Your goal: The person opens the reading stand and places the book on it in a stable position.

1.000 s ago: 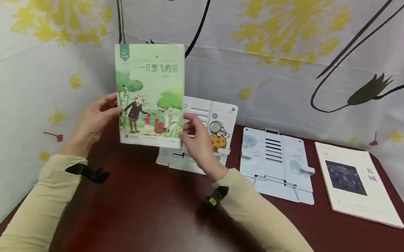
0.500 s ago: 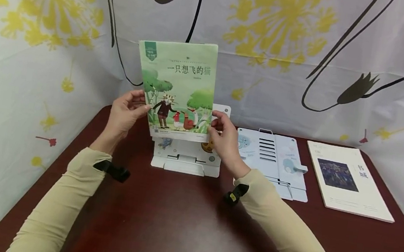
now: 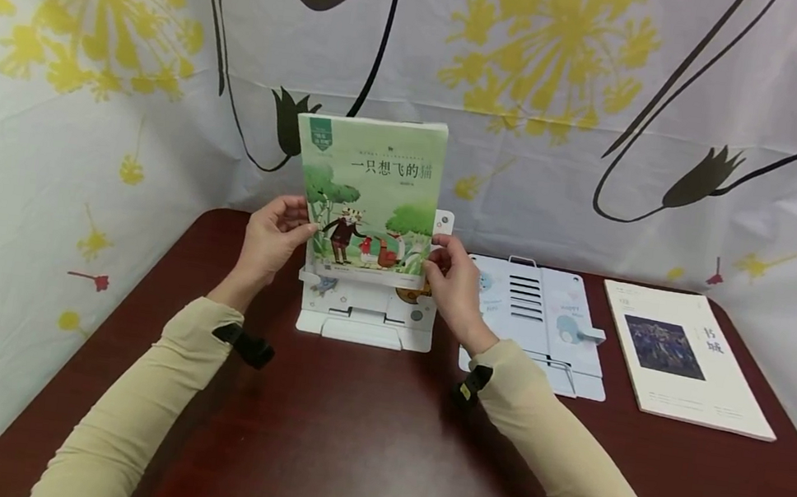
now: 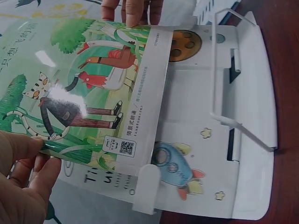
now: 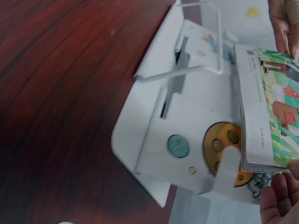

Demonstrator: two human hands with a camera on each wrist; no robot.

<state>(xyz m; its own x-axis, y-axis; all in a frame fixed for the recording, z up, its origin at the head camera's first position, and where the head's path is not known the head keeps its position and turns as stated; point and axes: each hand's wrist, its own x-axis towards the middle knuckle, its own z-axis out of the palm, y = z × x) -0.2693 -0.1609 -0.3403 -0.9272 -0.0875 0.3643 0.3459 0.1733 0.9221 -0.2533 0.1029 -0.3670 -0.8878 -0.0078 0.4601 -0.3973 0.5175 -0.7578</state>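
A green picture book (image 3: 375, 196) with a cat and birds on its cover is held upright, leaning slightly back. My left hand (image 3: 271, 237) pinches its left edge, thumb in front. Its right edge is pinched by my right hand (image 3: 456, 282). Behind the book stands a white book stand (image 3: 362, 329) with a printed rocket and an orange planet. In the left wrist view, the book's lower edge is above the stand's wire bar (image 4: 216, 70) and near a white side clip (image 4: 147, 189). Another clip (image 5: 227, 170) shows beside the book in the right wrist view.
A second, pale blue book stand (image 3: 542, 324) lies on the dark red table (image 3: 345, 441), right of my right hand. Further right is a cream book (image 3: 687, 358) with a dark picture. A patterned white cloth (image 3: 527, 173) hangs behind the table.
Both hands have carried the picture book rightward, then lowered it in front of the standing book stand. My grip on both edges is kept. The second stand and cream book stay put.
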